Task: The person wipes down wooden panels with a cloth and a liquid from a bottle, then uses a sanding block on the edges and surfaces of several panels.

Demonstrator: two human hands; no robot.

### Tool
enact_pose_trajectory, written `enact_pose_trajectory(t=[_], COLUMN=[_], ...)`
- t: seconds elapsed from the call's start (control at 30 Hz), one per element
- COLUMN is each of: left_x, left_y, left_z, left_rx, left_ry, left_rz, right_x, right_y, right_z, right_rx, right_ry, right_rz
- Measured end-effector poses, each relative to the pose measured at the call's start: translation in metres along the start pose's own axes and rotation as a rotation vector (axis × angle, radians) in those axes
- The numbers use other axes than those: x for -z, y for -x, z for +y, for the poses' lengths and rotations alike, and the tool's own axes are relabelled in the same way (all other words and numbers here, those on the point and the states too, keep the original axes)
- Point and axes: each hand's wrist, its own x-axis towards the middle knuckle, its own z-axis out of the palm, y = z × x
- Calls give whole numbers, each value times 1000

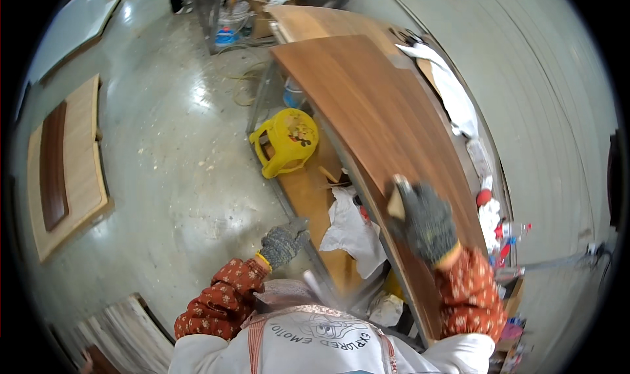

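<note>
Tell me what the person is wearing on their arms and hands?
Both hands wear thick, dark grey knitted gloves: the left hand has a yellow cuff, the right hand an orange one. Both arms have rust-red sleeves with a small pale flower print, over a white apron.

My right hand (425,222), in a grey knit glove, presses a small pale block (396,203), perhaps a sanding block, flat on the long brown wood panel (367,105), which stretches away ahead of my grip. My left hand (283,241), gloved too, hangs free over the concrete floor (177,177), holding nothing. Between my hands lies a crumpled white cloth (351,233); beyond it stands a yellow stool (285,141).
</note>
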Motion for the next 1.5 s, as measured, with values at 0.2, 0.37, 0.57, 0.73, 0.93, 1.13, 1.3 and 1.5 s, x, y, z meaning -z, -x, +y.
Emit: enact_pose_trajectory(t=[0.2,0.37,0.57,0.73,0.93,1.13,1.3,1.5], left_x=[10,39,28,20,-15,-81,-98,-81], left_y=[-35,-32,-37,-36,-14,10,29,44], left_z=[38,112,206,214,253,312,331,328], left_rx=[-251,-332,-543,-828,-807,-742,-861,-775], left_ry=[116,497,193,74,109,108,-282,-449], left_rz=[26,-8,28,165,166,185,302,417], right_x=[4,-35,-23,-39,-57,-96,-124,-117], right_y=[245,426,461,503,555,587,576,629], right_z=[1,15,10,-2,29,119,179,207], right_rx=[-722,-1294,-1403,-1595,-1740,-1508,-1540,-1665], right_ry=[130,307,454,471,96,-69,-301,136], right_rz=[-6,19,210,284,361,440,195,248])
